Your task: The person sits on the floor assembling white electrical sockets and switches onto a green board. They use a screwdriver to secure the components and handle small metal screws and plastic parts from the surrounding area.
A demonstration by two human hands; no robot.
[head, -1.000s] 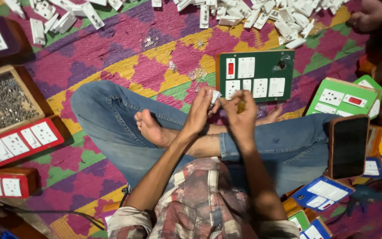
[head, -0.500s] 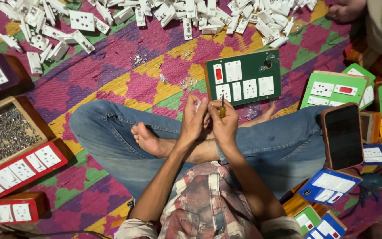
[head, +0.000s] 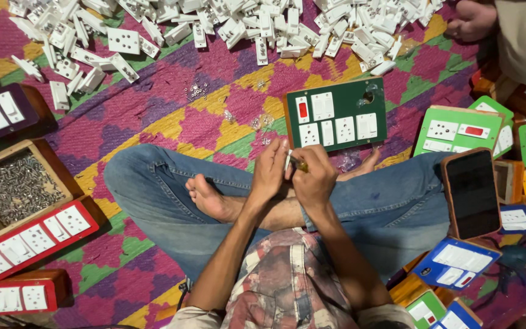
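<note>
Your left hand is curling around a small white switch part, pinching it between fingers and thumb, directly above your crossed legs. Your right hand is pressing in against the left one, clenched around a yellow-handled tool whose tip is meeting the white part; the tool's working end is too small to identify. Both hands are touching each other over your bare foot and jeans.

Just beyond your fingertips, a dark green switch board is lying flat on the patterned mat, carrying white switches and one red one, with an open hole near its far right corner. Further to the right of your right hand, a phone is resting on your knee, and lighter green boards are lying beyond it. Below that, near your right elbow, a blue board is sitting at an angle.

Well to the left of your left hand, a wooden tray of screws is sitting beside a red switch board. Loose screws are scattered on the mat beyond your left hand. Farthest out, a large pile of white switch parts is spreading across the far edge, and another person's hand is resting at the far right corner.
</note>
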